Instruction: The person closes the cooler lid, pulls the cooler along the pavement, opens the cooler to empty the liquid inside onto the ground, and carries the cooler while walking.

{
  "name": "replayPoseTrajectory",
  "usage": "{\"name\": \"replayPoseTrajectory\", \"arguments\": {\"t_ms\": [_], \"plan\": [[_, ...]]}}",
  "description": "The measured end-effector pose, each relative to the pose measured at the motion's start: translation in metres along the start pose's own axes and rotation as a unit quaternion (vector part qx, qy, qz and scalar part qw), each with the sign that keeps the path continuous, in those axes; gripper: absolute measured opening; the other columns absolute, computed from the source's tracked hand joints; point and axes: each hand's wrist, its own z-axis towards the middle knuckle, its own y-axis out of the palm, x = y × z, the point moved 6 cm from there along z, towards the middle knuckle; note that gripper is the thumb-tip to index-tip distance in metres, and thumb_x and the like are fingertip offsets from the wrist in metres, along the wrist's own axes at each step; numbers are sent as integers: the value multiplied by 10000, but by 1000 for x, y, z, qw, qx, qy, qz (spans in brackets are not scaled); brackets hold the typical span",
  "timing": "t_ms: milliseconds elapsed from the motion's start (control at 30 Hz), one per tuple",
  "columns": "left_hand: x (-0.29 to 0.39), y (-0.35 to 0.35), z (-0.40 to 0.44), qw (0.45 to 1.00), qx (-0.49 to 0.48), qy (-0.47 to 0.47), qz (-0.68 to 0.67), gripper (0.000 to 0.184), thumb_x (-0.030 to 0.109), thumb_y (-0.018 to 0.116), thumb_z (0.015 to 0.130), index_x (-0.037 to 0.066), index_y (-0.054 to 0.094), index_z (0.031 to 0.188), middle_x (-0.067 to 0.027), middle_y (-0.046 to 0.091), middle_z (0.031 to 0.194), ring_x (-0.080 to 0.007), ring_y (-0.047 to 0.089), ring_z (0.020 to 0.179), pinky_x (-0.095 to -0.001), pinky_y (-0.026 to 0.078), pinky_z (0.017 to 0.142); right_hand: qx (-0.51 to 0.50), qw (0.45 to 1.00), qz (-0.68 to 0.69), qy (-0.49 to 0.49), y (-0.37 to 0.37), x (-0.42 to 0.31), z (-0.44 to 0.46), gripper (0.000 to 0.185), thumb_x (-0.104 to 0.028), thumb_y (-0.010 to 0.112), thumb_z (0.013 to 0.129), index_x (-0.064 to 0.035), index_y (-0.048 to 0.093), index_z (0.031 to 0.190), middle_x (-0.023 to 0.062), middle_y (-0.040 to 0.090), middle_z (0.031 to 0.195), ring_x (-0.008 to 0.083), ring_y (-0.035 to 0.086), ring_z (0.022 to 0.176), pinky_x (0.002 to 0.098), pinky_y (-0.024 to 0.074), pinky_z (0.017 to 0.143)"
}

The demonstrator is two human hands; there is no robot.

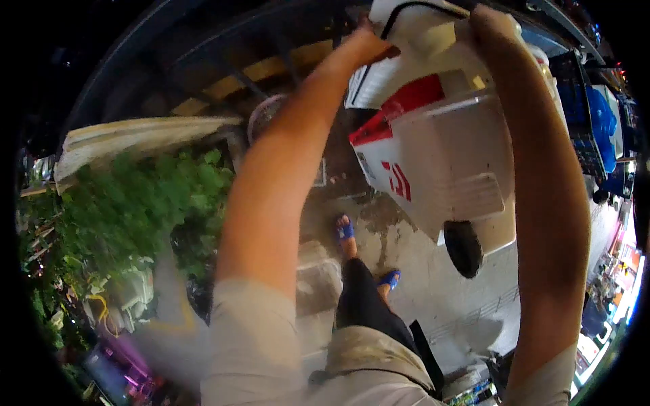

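Both arms reach up to the top of the view, toward a white box with red markings (467, 145). My left hand (369, 46) is at the left side of a white part with a black edge strip (433, 30), its fingers partly hidden and blurred. My right hand (493, 26) lies at the right side of that same part, with its fingers bent over the edge. The box stands tilted in view, with a black wheel (464, 249) at its lower end and a red band near its upper left.
Leafy green plants (142, 203) fill the left, below a pale board (142, 139). A dark metal railing crosses the upper left. A clear plastic container (318, 277) is beside my feet in blue sandals. Blue items in a dark crate (599, 122) are at the right.
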Motion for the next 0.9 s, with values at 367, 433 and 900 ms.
{"name": "replayPoseTrajectory", "arguments": {"t_ms": [367, 433, 900], "plan": [[48, -17, -52, 994, -26, -53, 91, 1177, 344, 830, 668, -29, 73, 1488, -244, 594, 1237, -326, 539, 1205, -358, 409, 1037, -17, 976, 176, 130, 19, 24, -10, 395, -305, 596, 814, -4, 659, 1063, 185, 683, 999, 308, 646, 943, 408, 490, 812], [39, -6, -52, 996, -63, -48, 27, 1214, 358, 835, 654, -22, 46, 1495, -260, 533, 1305, -329, 485, 1263, -367, 389, 1056, 27, 962, 237, 132, 28, 41, -15, 416, -328, 559, 812, 3, 655, 1047, 213, 682, 1011, 346, 650, 982, 428, 475, 858], [145, 24, -137, 987, -144, 66, -4, 1077, 282, 786, 693, 133, 69, 1482, -294, 197, 1452, -470, 352, 1324, -420, 361, 1087, 74, 721, 622, 295, 53, 125, -230, 286, -276, 556, 896, -2, 634, 917, 57, 617, 770, 149, 578, 658, 281, 448, 591]]}}
